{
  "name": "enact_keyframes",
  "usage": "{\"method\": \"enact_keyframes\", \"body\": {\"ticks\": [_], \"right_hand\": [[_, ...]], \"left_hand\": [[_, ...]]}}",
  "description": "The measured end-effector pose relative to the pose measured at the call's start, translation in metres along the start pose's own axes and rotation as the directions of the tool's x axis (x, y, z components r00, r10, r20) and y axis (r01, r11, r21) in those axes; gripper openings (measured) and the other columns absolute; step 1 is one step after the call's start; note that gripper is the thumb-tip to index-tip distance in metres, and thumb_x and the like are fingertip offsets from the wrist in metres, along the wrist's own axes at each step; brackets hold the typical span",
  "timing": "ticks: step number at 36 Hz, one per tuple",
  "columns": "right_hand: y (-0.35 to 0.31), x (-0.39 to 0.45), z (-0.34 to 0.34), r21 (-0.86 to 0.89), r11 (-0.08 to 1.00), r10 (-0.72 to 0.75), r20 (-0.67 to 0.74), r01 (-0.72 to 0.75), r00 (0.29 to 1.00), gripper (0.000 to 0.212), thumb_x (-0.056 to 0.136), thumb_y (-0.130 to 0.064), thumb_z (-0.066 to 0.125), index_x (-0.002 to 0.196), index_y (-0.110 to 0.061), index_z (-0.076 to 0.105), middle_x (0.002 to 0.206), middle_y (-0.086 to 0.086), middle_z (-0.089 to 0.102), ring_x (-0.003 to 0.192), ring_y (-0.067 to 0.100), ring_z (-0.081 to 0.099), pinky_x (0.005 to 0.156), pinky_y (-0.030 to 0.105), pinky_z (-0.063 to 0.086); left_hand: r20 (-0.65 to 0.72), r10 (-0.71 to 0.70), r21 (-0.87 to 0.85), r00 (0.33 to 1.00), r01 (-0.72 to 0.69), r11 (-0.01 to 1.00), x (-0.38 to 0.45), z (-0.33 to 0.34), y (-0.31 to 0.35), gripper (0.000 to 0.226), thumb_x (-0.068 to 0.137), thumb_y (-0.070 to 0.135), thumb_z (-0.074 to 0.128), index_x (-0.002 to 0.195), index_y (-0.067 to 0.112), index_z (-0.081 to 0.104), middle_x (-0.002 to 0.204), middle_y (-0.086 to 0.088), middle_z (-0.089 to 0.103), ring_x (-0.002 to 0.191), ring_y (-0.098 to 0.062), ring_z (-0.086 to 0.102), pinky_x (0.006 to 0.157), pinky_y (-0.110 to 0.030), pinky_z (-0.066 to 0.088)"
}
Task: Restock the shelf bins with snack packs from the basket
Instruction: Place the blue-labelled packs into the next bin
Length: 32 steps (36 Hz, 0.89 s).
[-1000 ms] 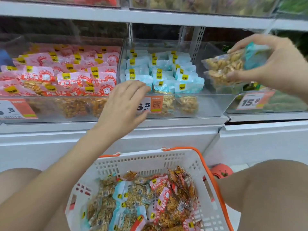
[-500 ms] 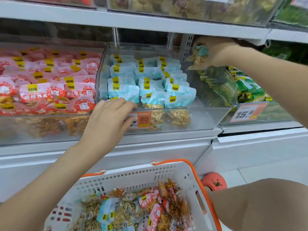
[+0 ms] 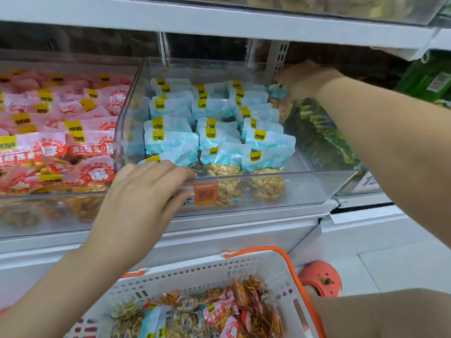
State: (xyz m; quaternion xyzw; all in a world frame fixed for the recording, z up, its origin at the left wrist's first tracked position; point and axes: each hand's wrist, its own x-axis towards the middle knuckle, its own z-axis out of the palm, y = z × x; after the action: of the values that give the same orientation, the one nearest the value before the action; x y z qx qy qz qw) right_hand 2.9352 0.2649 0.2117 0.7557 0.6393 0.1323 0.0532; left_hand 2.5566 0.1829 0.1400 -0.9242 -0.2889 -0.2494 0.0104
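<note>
A clear plastic bin [image 3: 324, 189] on the shelf holds rows of blue-topped peanut packs [image 3: 268, 145]. My right hand [image 3: 302, 78] reaches deep into the bin's back right corner and grips a blue snack pack [image 3: 278, 92] there. My left hand [image 3: 146, 189] holds the bin's front rim, fingers curled over its edge beside the orange price tag [image 3: 203, 193]. Below, a white basket [image 3: 219, 272] with orange handles holds several mixed red and blue snack packs [image 3: 219, 311].
A second clear bin on the left is full of pink and red packs [image 3: 63, 132]. Green packs [image 3: 319, 132] fill the bin to the right. A white shelf board [image 3: 219, 20] hangs low above the bins. An orange clog [image 3: 321, 278] stands on the floor by the basket.
My right hand has carried the blue pack from in front of the shelf into the bin's back right corner. My left hand stayed at the front rim while the view moved closer.
</note>
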Motion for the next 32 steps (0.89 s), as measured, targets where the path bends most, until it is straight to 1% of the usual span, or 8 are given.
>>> {"method": "enact_keyframes", "body": {"ticks": [7, 12, 14, 20, 23, 27, 29, 32], "right_hand": [[-0.009, 0.010, 0.012, 0.020, 0.998, 0.061, 0.017, -0.062, 0.998, 0.073, 0.068, -0.037, 0.083, 0.130, -0.018, 0.049, 0.127, 0.016, 0.056, 0.116, 0.038, 0.052, 0.098, 0.047, 0.041], [-0.011, 0.006, 0.017, -0.004, 1.000, 0.006, 0.058, -0.006, 0.998, 0.042, 0.078, -0.022, 0.076, 0.114, -0.011, 0.058, 0.116, 0.017, 0.061, 0.105, 0.036, 0.058, 0.078, 0.033, 0.041], [-0.011, 0.005, 0.022, 0.042, 0.999, 0.005, 0.073, -0.008, 0.997, 0.031, 0.086, -0.010, 0.066, 0.116, -0.007, 0.059, 0.118, 0.018, 0.061, 0.106, 0.034, 0.059, 0.083, 0.034, 0.045], [-0.013, -0.005, 0.019, 0.136, 0.989, 0.052, 0.039, -0.057, 0.998, 0.074, 0.085, 0.005, 0.060, 0.148, -0.014, 0.026, 0.135, 0.022, 0.049, 0.117, 0.037, 0.051, 0.077, 0.034, 0.038], [-0.014, -0.016, 0.013, 0.135, 0.990, 0.041, 0.008, -0.042, 0.999, 0.075, 0.083, -0.005, 0.070, 0.146, -0.014, 0.029, 0.136, 0.022, 0.048, 0.119, 0.038, 0.048, 0.087, 0.039, 0.044], [-0.023, -0.046, -0.007, 0.277, 0.957, 0.088, 0.017, -0.089, 0.996, 0.066, 0.088, -0.012, 0.067, 0.145, -0.011, 0.033, 0.143, 0.018, 0.044, 0.127, 0.035, 0.045, 0.097, 0.039, 0.040], [-0.030, -0.074, -0.016, 0.355, 0.930, 0.127, -0.068, -0.095, 0.990, 0.050, 0.095, -0.009, 0.054, 0.143, -0.011, 0.040, 0.142, 0.016, 0.046, 0.128, 0.034, 0.045, 0.101, 0.037, 0.038], [-0.049, -0.130, -0.028, 0.495, 0.867, 0.170, -0.401, 0.056, 0.900, 0.036, 0.088, 0.002, 0.041, 0.118, -0.005, 0.059, 0.116, 0.015, 0.063, 0.108, 0.028, 0.057, 0.087, 0.029, 0.042]], "left_hand": [[-0.009, 0.002, -0.015, 1.000, -0.002, 1.000, -0.002, 0.004, -0.002, 0.025, 0.091, 0.034, 0.047, 0.099, 0.017, 0.063, 0.085, 0.002, 0.060, 0.080, -0.025, 0.056, 0.064, -0.032, 0.022], [-0.011, 0.008, -0.009, 1.000, -0.008, 1.000, -0.002, 0.005, -0.003, 0.025, 0.091, 0.033, 0.048, 0.101, 0.016, 0.062, 0.090, 0.001, 0.063, 0.085, -0.023, 0.053, 0.066, -0.030, 0.018], [-0.016, 0.006, -0.011, 1.000, -0.006, 1.000, -0.002, 0.005, -0.002, 0.024, 0.091, 0.033, 0.048, 0.102, 0.016, 0.062, 0.091, 0.001, 0.064, 0.086, -0.023, 0.053, 0.066, -0.030, 0.018], [-0.053, 0.052, 0.004, 0.997, -0.052, 0.999, -0.005, 0.008, -0.004, 0.024, 0.091, 0.031, 0.047, 0.107, 0.016, 0.057, 0.093, -0.002, 0.062, 0.087, -0.023, 0.050, 0.066, -0.031, 0.020], [-0.081, 0.112, 0.020, 0.990, -0.111, 0.994, -0.008, 0.011, -0.009, 0.027, 0.091, 0.028, 0.048, 0.112, 0.013, 0.056, 0.095, -0.004, 0.061, 0.088, -0.023, 0.049, 0.066, -0.030, 0.019], [-0.174, 0.134, -0.055, 0.976, -0.145, 0.988, -0.015, 0.014, -0.014, 0.028, 0.092, 0.017, 0.055, 0.115, 0.005, 0.064, 0.103, -0.011, 0.063, 0.096, -0.032, 0.057, 0.077, -0.040, 0.040], [-0.241, 0.142, -0.069, 0.960, -0.163, 0.984, -0.020, 0.013, -0.013, 0.024, 0.092, 0.011, 0.056, 0.110, 0.000, 0.068, 0.104, -0.014, 0.065, 0.097, -0.037, 0.060, 0.083, -0.043, 0.044], [-0.317, 0.216, -0.001, 0.923, -0.228, 0.974, -0.034, 0.012, -0.012, 0.018, 0.092, 0.004, 0.056, 0.101, -0.003, 0.070, 0.101, -0.017, 0.068, 0.096, -0.038, 0.063, 0.085, -0.046, 0.048]]}}
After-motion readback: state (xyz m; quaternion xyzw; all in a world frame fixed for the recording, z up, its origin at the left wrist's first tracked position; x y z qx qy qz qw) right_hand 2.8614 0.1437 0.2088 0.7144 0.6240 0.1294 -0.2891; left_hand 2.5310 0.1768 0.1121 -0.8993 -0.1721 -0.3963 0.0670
